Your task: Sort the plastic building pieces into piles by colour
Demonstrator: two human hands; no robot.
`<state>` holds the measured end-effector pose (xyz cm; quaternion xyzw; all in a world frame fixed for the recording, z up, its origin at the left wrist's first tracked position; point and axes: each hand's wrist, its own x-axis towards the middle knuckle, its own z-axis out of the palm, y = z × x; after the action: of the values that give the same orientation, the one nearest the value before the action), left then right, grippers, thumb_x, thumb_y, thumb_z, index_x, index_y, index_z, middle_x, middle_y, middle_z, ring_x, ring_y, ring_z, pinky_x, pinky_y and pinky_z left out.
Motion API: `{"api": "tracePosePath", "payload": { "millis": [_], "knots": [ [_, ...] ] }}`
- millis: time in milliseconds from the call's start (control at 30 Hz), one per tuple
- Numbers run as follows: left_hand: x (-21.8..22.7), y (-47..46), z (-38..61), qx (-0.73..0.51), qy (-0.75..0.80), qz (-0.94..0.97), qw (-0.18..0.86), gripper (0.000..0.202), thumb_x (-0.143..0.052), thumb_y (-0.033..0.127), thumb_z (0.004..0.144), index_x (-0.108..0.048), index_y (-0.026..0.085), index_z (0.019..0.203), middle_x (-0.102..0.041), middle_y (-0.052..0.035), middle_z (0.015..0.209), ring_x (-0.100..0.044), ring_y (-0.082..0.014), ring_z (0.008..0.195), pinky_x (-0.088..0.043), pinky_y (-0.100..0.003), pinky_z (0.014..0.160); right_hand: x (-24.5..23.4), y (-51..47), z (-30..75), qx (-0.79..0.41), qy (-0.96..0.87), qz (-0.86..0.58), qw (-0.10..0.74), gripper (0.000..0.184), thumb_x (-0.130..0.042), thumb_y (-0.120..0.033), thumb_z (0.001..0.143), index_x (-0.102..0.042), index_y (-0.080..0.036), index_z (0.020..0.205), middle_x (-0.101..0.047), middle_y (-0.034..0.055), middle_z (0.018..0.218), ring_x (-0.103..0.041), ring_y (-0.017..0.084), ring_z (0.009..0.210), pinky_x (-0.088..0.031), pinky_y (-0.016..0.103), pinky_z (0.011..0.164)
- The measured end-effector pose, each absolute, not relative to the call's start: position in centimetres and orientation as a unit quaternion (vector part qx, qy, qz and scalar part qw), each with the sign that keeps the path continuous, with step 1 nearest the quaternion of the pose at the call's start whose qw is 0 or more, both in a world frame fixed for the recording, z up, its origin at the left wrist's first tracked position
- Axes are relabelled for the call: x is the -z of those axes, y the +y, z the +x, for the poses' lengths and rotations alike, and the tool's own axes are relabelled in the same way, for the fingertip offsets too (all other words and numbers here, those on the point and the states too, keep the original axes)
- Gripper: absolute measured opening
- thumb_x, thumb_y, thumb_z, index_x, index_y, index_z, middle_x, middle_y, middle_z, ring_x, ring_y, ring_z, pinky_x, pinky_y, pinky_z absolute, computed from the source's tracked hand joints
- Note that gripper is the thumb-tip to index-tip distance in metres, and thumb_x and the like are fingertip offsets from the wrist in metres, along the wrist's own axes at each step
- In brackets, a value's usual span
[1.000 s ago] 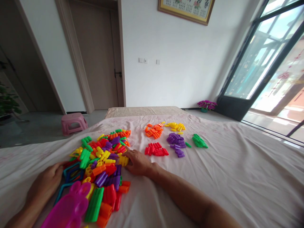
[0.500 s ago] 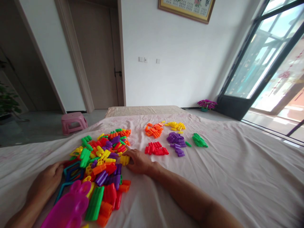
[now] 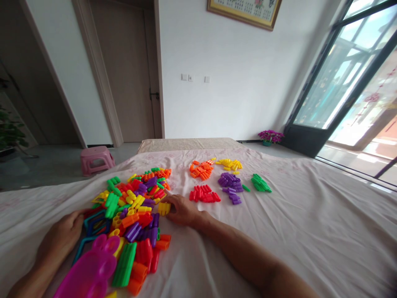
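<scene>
A mixed heap of plastic tube-shaped building blocks [image 3: 132,221] in red, orange, yellow, green and purple lies on the left of the sheet. At the heap's right edge my right hand [image 3: 182,211] is closed on a yellow building block [image 3: 163,208], held between thumb and fingers. My left hand [image 3: 60,236] rests at the heap's left side with its fingers curled, beside blue plastic frames [image 3: 96,223] and a bit of red. Its fingertips are partly hidden, so what they grip cannot be made out. A magenta plastic container [image 3: 88,271] overlaps the near side of the heap.
Sorted groups lie right of the heap: orange blocks [image 3: 202,170], yellow blocks [image 3: 230,164], red blocks [image 3: 204,194], purple blocks [image 3: 230,184] and green blocks [image 3: 260,183]. A wrinkled pale sheet [image 3: 294,231] covers the surface. Beyond it stands a pink stool [image 3: 97,159] on the floor.
</scene>
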<state>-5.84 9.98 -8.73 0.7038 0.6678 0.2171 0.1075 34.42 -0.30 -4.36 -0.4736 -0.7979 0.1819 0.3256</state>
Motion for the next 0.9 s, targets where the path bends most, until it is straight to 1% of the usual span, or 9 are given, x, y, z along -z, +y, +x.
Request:
{"api": "tracePosePath", "payload": {
  "millis": [100,233,333,433,533,733,833,900],
  "knots": [
    [8.5,10.0,-5.7,-0.203,0.680,0.694,0.123,0.047,-0.029,0.040,0.093,-0.061,0.020,0.122,-0.070,-0.0110,0.116,-0.065,-0.0255,0.105,-0.046,-0.031,0.085,4.4,-0.4,34.5,-0.220,-0.776,-0.483,0.341,0.044,-0.063,-0.015,0.072,-0.064,-0.021,0.116,-0.065,0.0018,0.096,-0.056,0.012,0.072,-0.041,0.021,0.063],
    [8.3,9.8,-5.5,-0.207,0.679,0.692,0.130,0.050,-0.027,0.041,0.094,-0.060,0.020,0.123,-0.069,-0.0115,0.116,-0.064,-0.0256,0.105,-0.044,-0.032,0.088,4.4,-0.3,34.6,-0.277,-0.728,-0.492,0.389,0.043,-0.063,-0.014,0.072,-0.065,-0.020,0.115,-0.062,-0.0006,0.084,-0.052,0.010,0.067,-0.040,0.020,0.060],
    [8.2,9.6,-5.3,-0.204,0.683,0.689,0.131,0.051,-0.025,0.042,0.094,-0.060,0.020,0.124,-0.069,-0.0121,0.115,-0.064,-0.0263,0.105,-0.045,-0.033,0.088,3.9,0.3,34.9,-0.323,-0.658,-0.504,0.458,0.042,-0.064,-0.019,0.074,-0.064,-0.019,0.116,-0.059,-0.0024,0.073,-0.050,0.010,0.060,-0.039,0.020,0.054],
    [7.9,9.4,-5.2,-0.202,0.682,0.691,0.126,0.051,-0.024,0.042,0.094,-0.060,0.019,0.122,-0.069,-0.0125,0.116,-0.064,-0.0268,0.106,-0.045,-0.033,0.088,2.7,1.2,36.1,-0.345,-0.571,-0.500,0.552,0.040,-0.064,-0.021,0.073,-0.064,-0.018,0.112,-0.062,-0.0012,0.076,-0.054,0.010,0.061,-0.044,0.021,0.055],
    [7.4,9.0,-4.9,-0.197,0.686,0.688,0.128,0.051,-0.024,0.042,0.094,-0.061,0.020,0.120,-0.070,-0.0113,0.114,-0.065,-0.0255,0.104,-0.046,-0.031,0.085,1.4,2.3,38.5,-0.329,-0.515,-0.495,0.617,0.043,-0.066,-0.026,0.071,-0.063,-0.018,0.113,-0.064,0.0006,0.081,-0.059,0.011,0.064,-0.049,0.024,0.059],
    [6.2,8.0,-3.9,-0.195,0.692,0.682,0.131,0.049,-0.027,0.040,0.092,-0.063,0.020,0.118,-0.072,-0.0098,0.109,-0.068,-0.0246,0.090,-0.049,-0.031,0.075,0.7,3.2,44.7,-0.262,-0.420,-0.519,0.697,0.056,-0.070,-0.035,0.068,-0.060,-0.013,0.119,-0.062,0.0000,0.076,-0.059,0.012,0.065,-0.049,0.025,0.062],
    [6.3,8.2,-4.0,-0.192,0.703,0.671,0.139,0.048,-0.027,0.041,0.091,-0.065,0.021,0.114,-0.074,-0.0086,0.104,-0.069,-0.0247,0.086,-0.049,-0.031,0.071,1.0,3.5,47.5,-0.224,-0.377,-0.540,0.718,0.061,-0.070,-0.037,0.065,-0.059,-0.011,0.119,-0.060,-0.0012,0.072,-0.059,0.013,0.063,-0.050,0.027,0.062],
    [7.0,8.6,-4.4,-0.194,0.703,0.669,0.142,0.048,-0.027,0.042,0.092,-0.065,0.023,0.114,-0.075,-0.0071,0.102,-0.069,-0.0245,0.087,-0.050,-0.030,0.070,1.3,3.9,49.4,-0.213,-0.353,-0.556,0.722,0.063,-0.070,-0.036,0.064,-0.058,-0.010,0.120,-0.061,-0.0005,0.071,-0.060,0.014,0.062,-0.051,0.029,0.063]
  ]
}}
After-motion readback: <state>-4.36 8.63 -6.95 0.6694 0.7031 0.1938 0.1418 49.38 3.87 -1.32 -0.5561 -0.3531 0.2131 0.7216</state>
